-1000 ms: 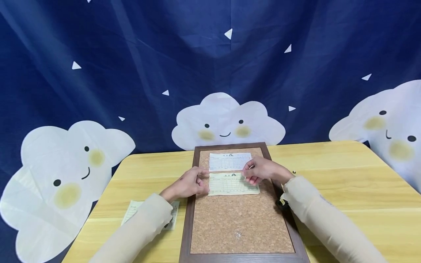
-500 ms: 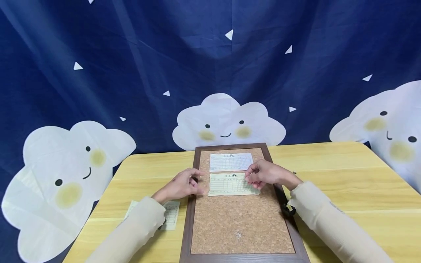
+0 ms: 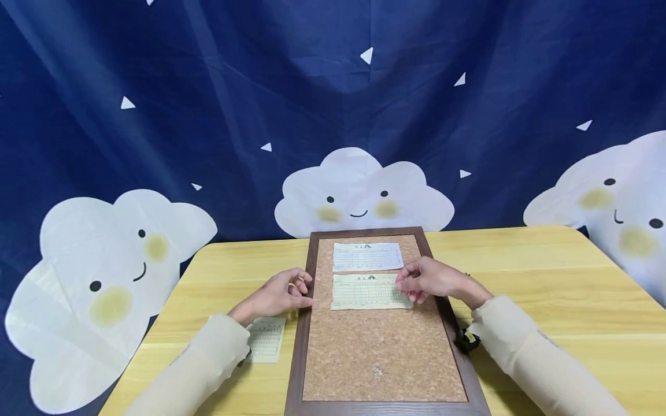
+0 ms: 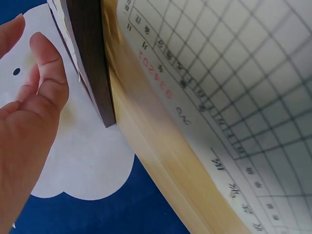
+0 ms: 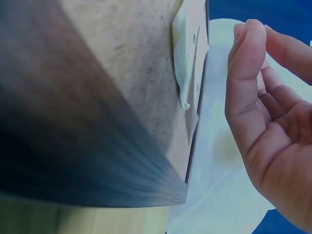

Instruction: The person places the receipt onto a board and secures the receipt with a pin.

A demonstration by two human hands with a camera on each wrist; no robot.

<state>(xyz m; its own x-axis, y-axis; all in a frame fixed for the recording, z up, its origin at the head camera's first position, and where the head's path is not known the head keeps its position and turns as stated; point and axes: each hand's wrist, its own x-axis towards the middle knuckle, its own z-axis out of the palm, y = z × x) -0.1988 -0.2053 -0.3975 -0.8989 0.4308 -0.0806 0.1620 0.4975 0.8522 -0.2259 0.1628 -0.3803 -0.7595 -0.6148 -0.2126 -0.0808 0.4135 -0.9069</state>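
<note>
Shifted left, the left hand [image 3: 276, 296] hangs relaxed, empty; the right hand [image 3: 429, 279], fingertips together, hold unclear, is over the yellow slip [image 3: 361, 295].

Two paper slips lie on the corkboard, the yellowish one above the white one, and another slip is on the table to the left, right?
Not quite: the order is swapped. In the head view, the white slip is above the yellowish slip on the corkboard; the rest is right.
</note>
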